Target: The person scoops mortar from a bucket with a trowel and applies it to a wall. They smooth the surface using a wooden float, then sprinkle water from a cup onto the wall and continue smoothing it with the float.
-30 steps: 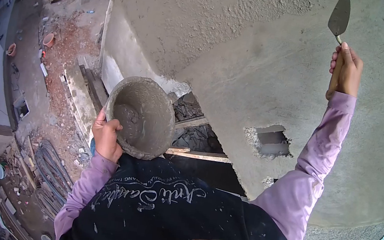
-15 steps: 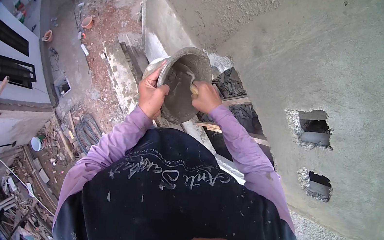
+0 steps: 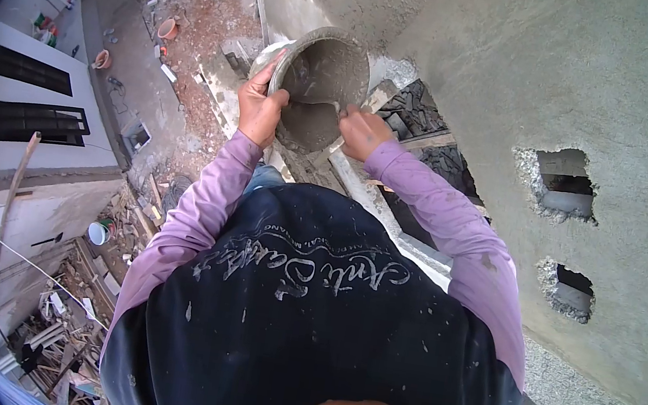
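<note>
A grey bucket (image 3: 333, 38) is tilted toward me, its inside coated with wet mortar (image 3: 310, 124). My left hand (image 3: 261, 104) grips its left rim, thumb over the edge and fingers round the outside. At the right side of the bucket, my right hand (image 3: 364, 132) is closed on a trowel. The trowel's thin metal neck (image 3: 311, 101) reaches into the mortar; its handle is hidden in my fist, and its blade cannot be made out.
A plastered wall (image 3: 473, 83) with two broken-out holes (image 3: 567, 183) rises on the right. Dark rubble (image 3: 415, 112) lies in a gap beside a pale beam (image 3: 367, 188). Far below on the left are scrap wood (image 3: 64, 344), a white bucket (image 3: 98, 233) and orange buckets (image 3: 168, 29).
My right hand has turned and moved slightly right and down the bucket, so the trowel's handle no longer shows. The bucket has moved up a little and tips more toward me.
</note>
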The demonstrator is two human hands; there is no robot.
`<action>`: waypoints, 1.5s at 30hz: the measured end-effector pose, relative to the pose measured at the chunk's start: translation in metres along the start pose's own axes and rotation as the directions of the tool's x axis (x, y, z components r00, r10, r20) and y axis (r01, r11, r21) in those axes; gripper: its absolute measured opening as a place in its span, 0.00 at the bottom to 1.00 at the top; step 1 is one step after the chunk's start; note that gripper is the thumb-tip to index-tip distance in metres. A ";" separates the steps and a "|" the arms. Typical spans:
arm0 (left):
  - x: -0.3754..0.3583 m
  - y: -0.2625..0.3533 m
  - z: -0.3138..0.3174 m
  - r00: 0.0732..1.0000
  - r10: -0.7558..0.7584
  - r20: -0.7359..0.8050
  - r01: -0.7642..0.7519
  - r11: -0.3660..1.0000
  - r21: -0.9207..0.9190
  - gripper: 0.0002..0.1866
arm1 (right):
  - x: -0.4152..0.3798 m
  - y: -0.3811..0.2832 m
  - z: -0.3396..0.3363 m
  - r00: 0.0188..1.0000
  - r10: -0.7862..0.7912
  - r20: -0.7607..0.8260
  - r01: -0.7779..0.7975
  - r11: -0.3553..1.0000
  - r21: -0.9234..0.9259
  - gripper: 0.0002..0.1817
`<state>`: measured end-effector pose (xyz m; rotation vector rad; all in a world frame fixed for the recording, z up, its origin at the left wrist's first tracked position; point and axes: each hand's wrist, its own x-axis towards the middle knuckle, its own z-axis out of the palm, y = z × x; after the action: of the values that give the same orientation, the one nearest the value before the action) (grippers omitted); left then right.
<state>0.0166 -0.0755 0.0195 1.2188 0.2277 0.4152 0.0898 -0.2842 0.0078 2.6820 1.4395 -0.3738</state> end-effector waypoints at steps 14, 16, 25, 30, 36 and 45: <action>0.004 -0.023 -0.004 0.981 0.195 -0.015 -0.191 0.970 0.153 0.37 | 0.039 -0.005 0.018 0.937 0.179 -0.301 -0.187 0.982 0.002 0.11; 0.003 -0.014 -0.003 0.972 0.233 0.001 -0.228 0.952 0.206 0.38 | 0.033 -0.011 0.022 0.971 0.172 -0.165 -0.162 0.984 0.070 0.11; 0.006 0.010 0.004 0.880 0.399 0.257 -0.475 0.755 0.453 0.36 | 0.042 0.038 -0.034 0.947 0.317 0.049 -0.306 0.848 0.432 0.17; 0.009 0.032 0.005 0.856 0.319 0.406 -0.472 0.802 0.366 0.34 | 0.036 0.043 0.016 0.979 0.205 0.001 -0.164 0.778 0.606 0.17; 0.009 -0.003 -0.002 0.967 0.137 0.216 -0.167 0.978 0.124 0.40 | 0.015 -0.001 0.024 0.952 0.250 0.176 -0.248 0.298 0.922 0.18; -0.008 -0.076 -0.014 0.954 -0.221 -0.204 0.141 0.928 -0.343 0.38 | 0.002 0.019 0.033 0.885 0.446 -0.131 -0.258 0.707 0.658 0.13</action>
<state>0.0181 -0.0879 -0.0569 0.8123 0.4586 0.4183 0.1005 -0.2986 -0.0252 3.6019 0.8822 -0.5300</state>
